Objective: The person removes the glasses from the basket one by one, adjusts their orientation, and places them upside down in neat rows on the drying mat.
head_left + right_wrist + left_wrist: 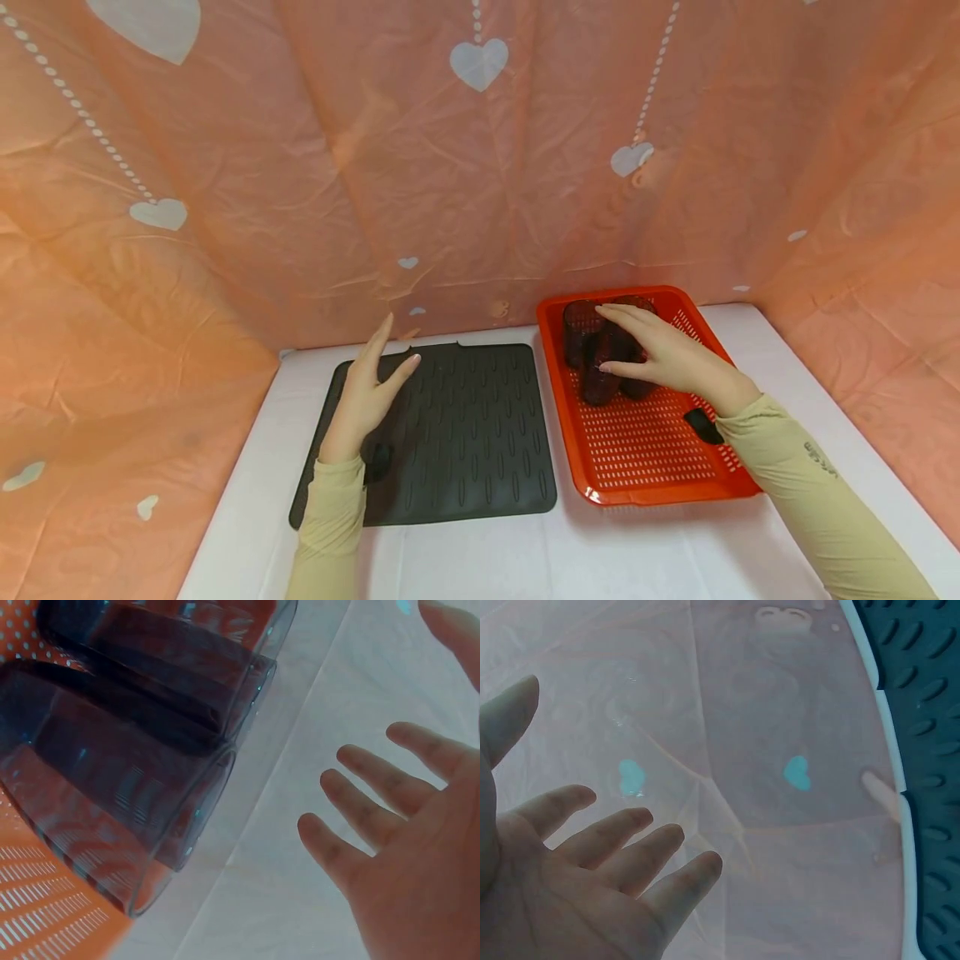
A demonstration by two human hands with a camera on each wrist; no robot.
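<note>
Several dark tinted glasses (581, 333) lie on their sides at the far end of an orange perforated tray (660, 492). My right hand (611, 337) hovers over them with fingers stretched out. In the right wrist view its spread fingers (360, 795) hold nothing, and the glasses (112, 787) lie beside them in the tray (37, 915). My left hand (397, 346) is raised on edge above the left part of a dark ribbed mat (480, 433). Its fingers (615, 840) are straight and empty, with the mat (930, 712) off to the side.
Mat and tray lie side by side on a white table (525, 550). An orange cloth with white hearts (450, 167) closes in the back and both sides. The near half of the tray holds nothing.
</note>
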